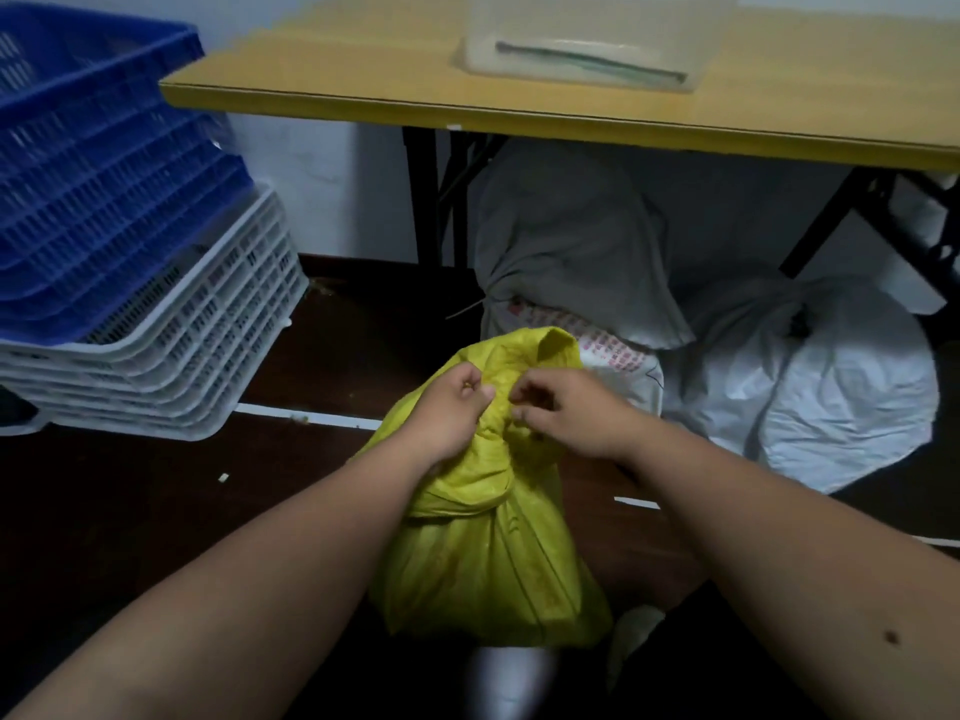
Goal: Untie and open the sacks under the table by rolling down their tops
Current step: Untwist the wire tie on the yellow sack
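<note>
Head view: on dark floor (156, 511) before yellow-topped table (363, 80), yellow sack (493, 563), gathered neck pinched by left hand (457, 402) and right hand (566, 413). Under table: tied grey sack (571, 241), white sack (831, 397). Stacked blue and white crates (104, 210) at left.

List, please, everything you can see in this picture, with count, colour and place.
Yellow sack: one, on the floor in front, neck bunched.
Grey sack: one, tied, under the table.
White sack: one, tied, right of the grey one.
Printed sack: one, white with red print, under the grey sack.
Table: one, yellow top, black legs.
Tub: one, clear, on the table.
Crates: stack, blue above white, left.
Left hand: pinches the yellow sack's neck.
Right hand: pinches the same neck.
</note>
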